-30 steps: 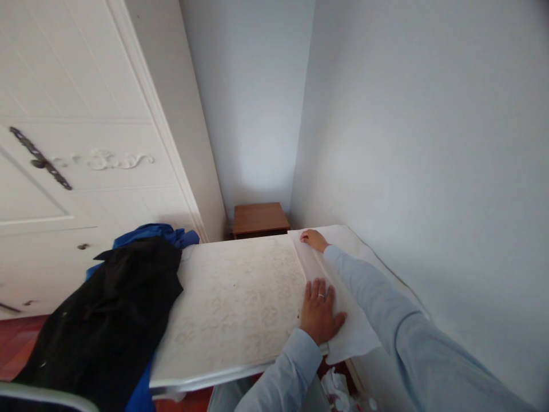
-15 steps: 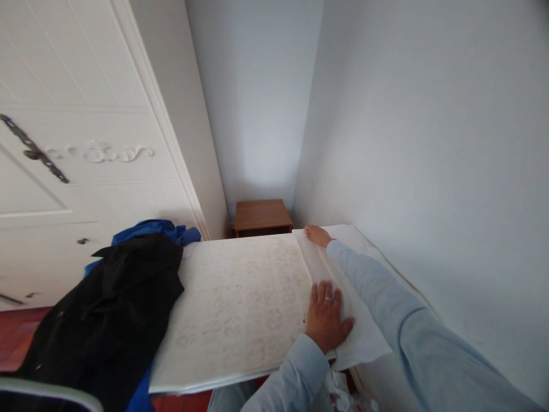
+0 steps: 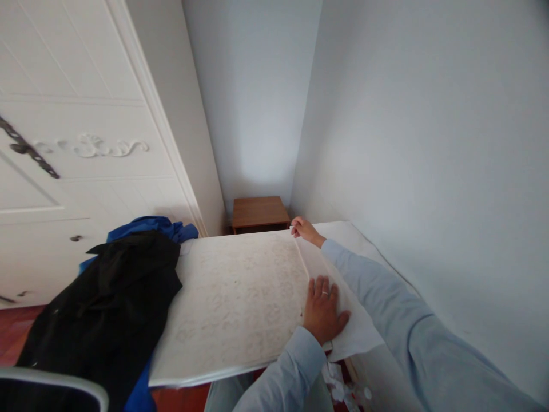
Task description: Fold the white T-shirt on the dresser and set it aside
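Observation:
A white cloth (image 3: 343, 269) lies along the right side of a worn white table (image 3: 231, 303), next to the wall. My left hand (image 3: 322, 309) lies flat on the cloth's near part, fingers spread, a ring on one finger. My right hand (image 3: 302, 228) reaches to the table's far edge and pinches the cloth's far left corner, fingers curled round it. Both arms wear light blue sleeves.
A black garment (image 3: 103, 309) over a blue one (image 3: 150, 229) is heaped on the table's left end. A white wardrobe door (image 3: 81, 149) stands at left. A small brown table (image 3: 259, 212) sits in the far corner. Crumpled white paper scraps (image 3: 343, 389) lie on the floor.
My right hand has shifted a little left along the far edge and curled its fingers onto the cloth's corner. The left hand stays flat on the cloth.

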Demonstrator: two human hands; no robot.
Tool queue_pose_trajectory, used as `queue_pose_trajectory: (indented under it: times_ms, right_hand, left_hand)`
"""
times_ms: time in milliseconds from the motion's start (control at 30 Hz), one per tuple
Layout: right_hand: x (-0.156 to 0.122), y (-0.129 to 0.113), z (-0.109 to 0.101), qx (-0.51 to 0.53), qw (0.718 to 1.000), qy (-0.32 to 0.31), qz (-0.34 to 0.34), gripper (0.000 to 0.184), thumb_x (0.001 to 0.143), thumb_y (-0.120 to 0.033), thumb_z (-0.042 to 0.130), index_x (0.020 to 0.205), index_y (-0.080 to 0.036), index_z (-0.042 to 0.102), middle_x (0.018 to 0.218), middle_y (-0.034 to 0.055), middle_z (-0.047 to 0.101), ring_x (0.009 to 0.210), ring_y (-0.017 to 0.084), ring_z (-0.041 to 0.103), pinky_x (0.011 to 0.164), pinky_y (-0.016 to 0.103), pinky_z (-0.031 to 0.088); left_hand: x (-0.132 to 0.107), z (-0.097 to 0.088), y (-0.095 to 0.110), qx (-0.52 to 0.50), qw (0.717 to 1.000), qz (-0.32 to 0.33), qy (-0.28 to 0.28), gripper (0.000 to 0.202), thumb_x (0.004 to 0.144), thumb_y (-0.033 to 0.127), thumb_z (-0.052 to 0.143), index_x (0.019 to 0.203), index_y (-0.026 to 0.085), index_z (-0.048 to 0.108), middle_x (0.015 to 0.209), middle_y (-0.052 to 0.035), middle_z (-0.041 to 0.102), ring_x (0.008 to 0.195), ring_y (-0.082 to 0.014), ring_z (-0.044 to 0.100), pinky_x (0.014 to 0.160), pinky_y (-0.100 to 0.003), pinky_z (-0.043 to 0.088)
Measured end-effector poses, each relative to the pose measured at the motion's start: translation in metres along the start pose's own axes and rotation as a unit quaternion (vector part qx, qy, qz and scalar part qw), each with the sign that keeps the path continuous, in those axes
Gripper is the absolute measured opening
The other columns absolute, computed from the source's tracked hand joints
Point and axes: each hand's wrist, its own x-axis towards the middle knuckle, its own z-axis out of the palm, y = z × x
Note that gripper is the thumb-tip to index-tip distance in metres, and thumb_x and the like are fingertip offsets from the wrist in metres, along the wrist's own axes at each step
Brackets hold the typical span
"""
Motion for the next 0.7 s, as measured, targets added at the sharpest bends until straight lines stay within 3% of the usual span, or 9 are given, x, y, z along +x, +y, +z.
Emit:
queue_pose_trajectory:
  times_ms: [133,233,300,400,500,567,633,700]
  right_hand:
    - [-0.025,-0.050,0.040,0.062,0.988,-0.130,-0.055,0.018,0.091,-0.028,0.054,0.097,-0.013,0.061,0.091,0.0072,0.073,0.067,0.008,0.066,0.065,0.018,0.051]
    - [-0.060,-0.080,0.063,0.072,0.971,-0.211,-0.082,0.022,0.080,-0.032,0.071,0.085,-0.012,0.066,0.079,0.0050,0.072,0.062,0.009,0.065,0.061,0.018,0.050]
    - [-0.090,-0.091,0.072,0.058,0.966,-0.234,-0.097,0.031,0.074,-0.040,0.077,0.074,-0.011,0.066,0.062,0.0014,0.066,0.052,0.008,0.059,0.053,0.016,0.043]
    - [-0.142,-0.092,0.076,0.050,0.968,-0.221,-0.112,0.048,0.076,-0.054,0.075,0.059,-0.012,0.059,0.045,-0.0019,0.053,0.041,0.005,0.046,0.044,0.016,0.031]
    - [-0.199,-0.081,0.080,0.144,0.960,-0.224,-0.086,0.051,0.079,-0.057,0.072,0.060,-0.012,0.060,0.048,-0.0003,0.055,0.043,0.005,0.045,0.045,0.016,0.031]
    - [-0.240,-0.072,0.094,0.262,0.929,-0.256,-0.051,0.043,0.071,-0.052,0.080,0.077,-0.012,0.066,0.064,0.0029,0.066,0.057,0.009,0.059,0.056,0.018,0.043]
    - [-0.279,-0.061,0.124,0.373,0.882,-0.289,-0.018,0.048,0.070,-0.046,0.083,0.105,-0.016,0.069,0.090,0.0074,0.074,0.081,0.015,0.069,0.077,0.026,0.052]
    - [-0.315,-0.046,0.170,0.451,0.841,-0.297,0.022,0.041,0.078,-0.054,0.072,0.098,-0.018,0.071,0.087,0.0084,0.073,0.077,0.017,0.070,0.079,0.033,0.053]
  left_hand:
    - [0.006,0.002,-0.004,-0.035,0.996,0.011,0.077,0.047,0.093,0.042,0.052,0.128,0.012,0.062,0.144,-0.0178,0.052,0.142,-0.0327,0.041,0.119,-0.057,0.034]
    - [0.004,-0.002,-0.006,-0.078,0.985,-0.002,0.156,0.027,0.089,0.024,0.050,0.104,0.012,0.069,0.112,-0.0153,0.067,0.112,-0.0251,0.061,0.100,-0.045,0.051]
    - [-0.009,-0.005,-0.004,-0.101,0.973,-0.003,0.207,0.021,0.087,0.020,0.050,0.093,0.013,0.069,0.094,-0.0127,0.068,0.095,-0.0217,0.063,0.087,-0.039,0.053]
    - [-0.053,-0.002,0.004,-0.137,0.959,0.037,0.247,0.020,0.087,0.020,0.049,0.088,0.015,0.069,0.087,-0.0103,0.068,0.088,-0.0190,0.062,0.081,-0.033,0.052]
    - [-0.113,0.009,0.013,-0.175,0.955,0.074,0.226,0.021,0.089,0.021,0.049,0.087,0.018,0.069,0.086,-0.0076,0.070,0.086,-0.0163,0.063,0.079,-0.029,0.051]
    - [-0.149,0.015,0.014,-0.181,0.964,0.058,0.188,0.024,0.092,0.027,0.048,0.086,0.018,0.069,0.086,-0.0075,0.070,0.084,-0.0154,0.064,0.079,-0.028,0.052]
    - [-0.173,0.019,0.012,-0.172,0.974,0.008,0.148,0.026,0.093,0.036,0.051,0.089,0.019,0.071,0.089,-0.0091,0.070,0.086,-0.0167,0.065,0.082,-0.031,0.054]
    - [-0.188,0.022,0.005,-0.161,0.978,-0.044,0.129,0.029,0.091,0.043,0.055,0.093,0.020,0.072,0.092,-0.0105,0.071,0.090,-0.0189,0.067,0.086,-0.034,0.055]
